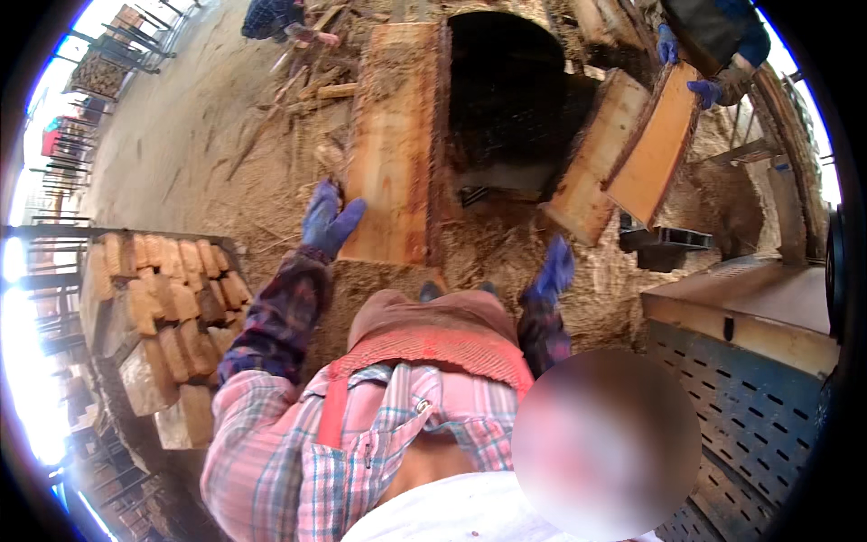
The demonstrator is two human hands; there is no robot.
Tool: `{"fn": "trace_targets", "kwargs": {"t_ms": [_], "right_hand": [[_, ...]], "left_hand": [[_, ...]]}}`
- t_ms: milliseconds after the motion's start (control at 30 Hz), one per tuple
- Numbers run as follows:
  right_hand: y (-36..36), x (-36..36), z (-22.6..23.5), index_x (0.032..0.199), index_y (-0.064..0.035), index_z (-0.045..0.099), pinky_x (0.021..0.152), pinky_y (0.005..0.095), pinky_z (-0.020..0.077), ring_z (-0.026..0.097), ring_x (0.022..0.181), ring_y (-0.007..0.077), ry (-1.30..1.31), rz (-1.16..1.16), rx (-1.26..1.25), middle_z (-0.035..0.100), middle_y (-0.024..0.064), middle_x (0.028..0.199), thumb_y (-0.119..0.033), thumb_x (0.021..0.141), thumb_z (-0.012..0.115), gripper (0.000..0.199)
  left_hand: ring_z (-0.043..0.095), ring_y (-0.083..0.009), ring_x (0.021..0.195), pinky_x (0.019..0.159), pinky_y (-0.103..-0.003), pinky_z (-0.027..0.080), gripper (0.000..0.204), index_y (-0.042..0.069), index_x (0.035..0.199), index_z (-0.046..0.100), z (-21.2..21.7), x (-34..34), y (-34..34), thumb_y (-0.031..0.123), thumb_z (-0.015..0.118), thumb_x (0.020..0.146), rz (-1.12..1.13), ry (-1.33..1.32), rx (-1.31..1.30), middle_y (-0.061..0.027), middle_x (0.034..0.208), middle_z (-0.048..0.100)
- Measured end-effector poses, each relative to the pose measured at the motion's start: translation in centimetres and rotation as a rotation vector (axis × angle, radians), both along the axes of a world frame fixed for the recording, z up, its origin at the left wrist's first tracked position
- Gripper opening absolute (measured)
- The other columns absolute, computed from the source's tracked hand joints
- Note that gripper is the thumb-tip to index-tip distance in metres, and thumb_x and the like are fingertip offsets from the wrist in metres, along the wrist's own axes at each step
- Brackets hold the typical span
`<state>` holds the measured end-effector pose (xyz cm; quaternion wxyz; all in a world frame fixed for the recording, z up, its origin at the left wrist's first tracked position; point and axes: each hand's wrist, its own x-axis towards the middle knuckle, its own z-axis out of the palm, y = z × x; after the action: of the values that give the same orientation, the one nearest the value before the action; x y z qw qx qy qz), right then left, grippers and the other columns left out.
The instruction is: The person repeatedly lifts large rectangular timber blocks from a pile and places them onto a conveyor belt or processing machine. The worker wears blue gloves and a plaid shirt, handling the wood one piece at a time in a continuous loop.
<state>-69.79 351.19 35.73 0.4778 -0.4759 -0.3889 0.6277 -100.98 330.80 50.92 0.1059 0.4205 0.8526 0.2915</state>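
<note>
A long, wide bark-edged wooden board (393,149) lies ahead of me, just left of a dark round opening. My left hand (331,219), in a blue-purple glove, is beside the board's left edge, thumb spread from the fingers. Whether the thumb touches the wood I cannot tell. Out to the right, my right hand (553,271), also in a blue glove, points forward above the sawdust with fingers stretched and nothing in it. At the upper right a co-worker's gloved hands hold a slab (657,149), which overlaps another bark-edged slab (599,163).
Another person (274,20) bends over wood scraps at the far left. A stack of short timber pieces (185,298) stands at my left. A metal-topped machine (750,294) with slotted blue panels is at my right. Sawdust (601,303) covers the ground around my boots.
</note>
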Motion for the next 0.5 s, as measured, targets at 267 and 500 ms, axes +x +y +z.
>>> {"fn": "trace_targets", "kwargs": {"t_ms": [267, 500], "right_hand": [[12.7, 9.1, -8.6, 0.125, -0.0010, 0.045, 0.098, 0.0319, 0.0350, 0.046, 0.114, 0.0173, 0.329, 0.151, -0.053, 0.050, 0.0098, 0.123, -0.032, 0.087, 0.055, 0.050], [0.7, 13.2, -4.0, 0.123, -0.0023, 0.046, 0.095, 0.0323, 0.0369, 0.048, 0.109, 0.0181, 0.297, 0.339, -0.492, 0.051, 0.0067, 0.120, -0.023, 0.088, 0.054, 0.042]], "left_hand": [[0.038, -0.0341, 0.123, 0.101, -0.036, 0.032, 0.071, -0.003, 0.124, 0.042, -2.3, 17.6, 24.0, 0.035, 0.070, 0.071, -0.342, -0.018, 0.096, -0.0230, 0.127, 0.043], [0.039, -0.0245, 0.121, 0.099, -0.033, 0.034, 0.089, -0.004, 0.133, 0.030, -16.5, 17.7, 22.0, 0.033, 0.076, 0.067, -0.299, -1.325, -0.248, -0.0165, 0.132, 0.039]]}}
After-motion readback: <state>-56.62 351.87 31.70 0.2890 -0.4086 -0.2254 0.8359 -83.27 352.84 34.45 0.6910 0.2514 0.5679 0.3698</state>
